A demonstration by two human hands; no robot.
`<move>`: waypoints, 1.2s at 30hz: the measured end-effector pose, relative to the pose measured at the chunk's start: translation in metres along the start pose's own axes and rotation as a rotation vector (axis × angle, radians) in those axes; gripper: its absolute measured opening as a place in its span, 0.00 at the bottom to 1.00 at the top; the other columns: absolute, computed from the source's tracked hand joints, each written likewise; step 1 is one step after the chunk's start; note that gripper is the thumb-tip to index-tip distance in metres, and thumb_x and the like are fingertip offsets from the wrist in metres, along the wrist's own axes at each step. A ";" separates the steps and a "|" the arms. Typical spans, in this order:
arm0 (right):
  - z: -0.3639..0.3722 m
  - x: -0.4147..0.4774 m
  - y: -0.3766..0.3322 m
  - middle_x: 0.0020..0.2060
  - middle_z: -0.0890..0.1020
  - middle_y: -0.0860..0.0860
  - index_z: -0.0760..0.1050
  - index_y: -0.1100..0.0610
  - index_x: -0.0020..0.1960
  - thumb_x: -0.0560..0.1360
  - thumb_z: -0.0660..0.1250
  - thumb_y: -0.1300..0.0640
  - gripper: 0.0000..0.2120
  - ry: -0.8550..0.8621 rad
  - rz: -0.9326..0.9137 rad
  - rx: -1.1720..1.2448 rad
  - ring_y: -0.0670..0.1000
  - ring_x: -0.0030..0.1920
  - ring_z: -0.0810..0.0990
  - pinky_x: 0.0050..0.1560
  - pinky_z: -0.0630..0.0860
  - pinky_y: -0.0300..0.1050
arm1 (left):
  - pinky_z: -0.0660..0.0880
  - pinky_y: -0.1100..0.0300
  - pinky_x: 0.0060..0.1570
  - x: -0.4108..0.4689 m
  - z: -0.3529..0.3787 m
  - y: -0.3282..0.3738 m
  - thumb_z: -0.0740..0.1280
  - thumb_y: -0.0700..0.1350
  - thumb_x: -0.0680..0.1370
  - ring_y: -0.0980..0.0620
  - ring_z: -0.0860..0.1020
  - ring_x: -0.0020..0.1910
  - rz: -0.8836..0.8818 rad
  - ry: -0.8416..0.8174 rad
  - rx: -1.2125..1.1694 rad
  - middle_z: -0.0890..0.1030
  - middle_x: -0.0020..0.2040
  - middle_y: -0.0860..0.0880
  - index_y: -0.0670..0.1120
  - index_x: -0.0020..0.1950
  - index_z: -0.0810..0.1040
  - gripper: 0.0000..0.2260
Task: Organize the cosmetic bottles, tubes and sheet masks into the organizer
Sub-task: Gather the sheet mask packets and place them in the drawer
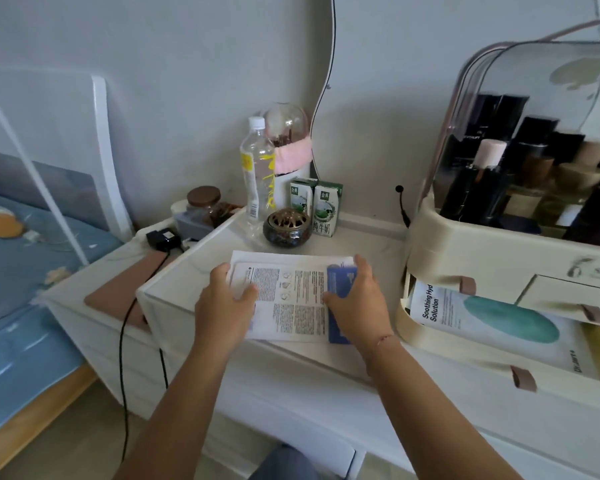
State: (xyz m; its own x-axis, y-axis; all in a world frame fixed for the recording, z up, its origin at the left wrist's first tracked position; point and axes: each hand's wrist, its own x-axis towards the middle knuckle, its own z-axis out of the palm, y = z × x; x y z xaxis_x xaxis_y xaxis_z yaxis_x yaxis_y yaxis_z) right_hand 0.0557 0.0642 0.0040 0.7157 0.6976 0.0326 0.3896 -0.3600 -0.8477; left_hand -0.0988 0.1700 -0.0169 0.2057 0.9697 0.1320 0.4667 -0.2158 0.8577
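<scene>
Head view: the left hand (226,299) has its thumb on top of a stack of sheet masks (291,296) and its fingers curled round the stack's left edge. The right hand (357,299) mirrors it on the blue-printed right edge. Both hands are grasping, probably squaring the packets between the two sides so they travel as one flat bundle. The stack lies at centre frame, on the white dresser top (368,237), with its near edge close to the front lip.

To the right stands the organizer (430,223). Its lower drawer (400,317) is pulled out, and one teal-printed mask (506,320) already lies flat inside, so the bundle likely belongs there. Dark bottles (499,161) stand upright under the organizer's clear lid. Behind the stack, a water bottle (257,168), a brass-lidded bowl (286,226) and two milk cartons (321,209) sit against the wall.
</scene>
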 end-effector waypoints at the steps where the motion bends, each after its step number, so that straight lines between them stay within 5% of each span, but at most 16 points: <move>1: -0.001 0.001 -0.004 0.61 0.75 0.55 0.51 0.53 0.75 0.73 0.69 0.62 0.38 -0.017 0.037 0.048 0.54 0.55 0.78 0.52 0.79 0.48 | 0.78 0.64 0.30 0.003 -0.002 0.001 0.68 0.46 0.76 0.54 0.79 0.41 -0.025 -0.016 -0.050 0.79 0.54 0.50 0.48 0.68 0.66 0.22; 3: -0.006 0.004 -0.010 0.42 0.77 0.48 0.51 0.54 0.75 0.73 0.67 0.66 0.37 -0.053 0.102 0.119 0.45 0.36 0.77 0.29 0.76 0.34 | 0.71 0.71 0.21 0.010 -0.008 0.003 0.69 0.41 0.76 0.60 0.76 0.38 -0.059 -0.054 -0.127 0.77 0.48 0.56 0.48 0.67 0.67 0.21; 5: -0.011 0.006 -0.011 0.35 0.71 0.44 0.53 0.55 0.75 0.73 0.67 0.68 0.36 -0.072 0.158 0.207 0.41 0.32 0.72 0.21 0.69 0.33 | 0.79 0.61 0.33 0.016 -0.015 0.006 0.70 0.38 0.74 0.54 0.80 0.41 -0.105 -0.136 -0.183 0.80 0.46 0.55 0.44 0.62 0.71 0.18; 8: -0.018 0.003 -0.009 0.39 0.80 0.49 0.60 0.55 0.72 0.72 0.68 0.69 0.32 -0.102 0.218 0.473 0.50 0.36 0.80 0.31 0.76 0.45 | 0.79 0.45 0.49 0.018 -0.028 0.010 0.73 0.35 0.71 0.43 0.83 0.47 -0.179 -0.249 -0.312 0.84 0.49 0.44 0.42 0.56 0.77 0.15; 11: -0.019 -0.011 -0.004 0.42 0.85 0.52 0.75 0.58 0.60 0.72 0.67 0.70 0.18 -0.082 0.158 0.626 0.52 0.37 0.84 0.35 0.80 0.46 | 0.79 0.50 0.44 0.014 -0.037 0.012 0.72 0.34 0.71 0.44 0.84 0.45 -0.155 -0.356 -0.473 0.85 0.48 0.42 0.43 0.53 0.80 0.12; 16: -0.032 -0.019 -0.012 0.43 0.84 0.52 0.77 0.56 0.47 0.71 0.66 0.73 0.14 0.064 -0.143 0.704 0.51 0.42 0.82 0.45 0.81 0.47 | 0.80 0.61 0.43 0.009 -0.035 0.021 0.70 0.35 0.73 0.53 0.84 0.50 0.125 -0.274 -0.665 0.85 0.50 0.51 0.52 0.57 0.76 0.17; 24: -0.024 -0.022 0.002 0.51 0.81 0.52 0.73 0.55 0.54 0.72 0.63 0.74 0.17 0.044 -0.086 0.684 0.53 0.55 0.79 0.59 0.76 0.52 | 0.78 0.53 0.49 0.007 -0.012 0.000 0.73 0.44 0.68 0.49 0.81 0.57 0.161 -0.332 -0.600 0.83 0.57 0.50 0.52 0.62 0.74 0.23; 29: -0.017 -0.029 0.008 0.49 0.80 0.47 0.71 0.48 0.50 0.76 0.61 0.67 0.13 0.059 -0.072 0.595 0.51 0.54 0.79 0.54 0.78 0.47 | 0.77 0.56 0.50 0.000 -0.010 -0.002 0.70 0.43 0.76 0.54 0.81 0.57 0.164 -0.288 -0.558 0.83 0.56 0.56 0.56 0.60 0.75 0.15; 36: -0.096 -0.063 0.010 0.39 0.81 0.45 0.69 0.48 0.43 0.78 0.61 0.57 0.07 0.210 -0.314 0.333 0.43 0.39 0.80 0.34 0.77 0.35 | 0.78 0.67 0.42 -0.028 -0.009 0.067 0.68 0.50 0.75 0.59 0.82 0.51 0.347 -0.295 -0.562 0.84 0.53 0.58 0.60 0.55 0.78 0.10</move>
State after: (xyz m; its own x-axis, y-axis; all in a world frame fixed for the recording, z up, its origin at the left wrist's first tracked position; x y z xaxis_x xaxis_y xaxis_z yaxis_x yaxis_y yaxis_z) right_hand 0.0703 -0.0432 0.0442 0.7082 0.5883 0.3904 0.4234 0.0885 -0.9016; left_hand -0.0814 0.1291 0.0411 0.5225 0.7676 0.3712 -0.1644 -0.3365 0.9272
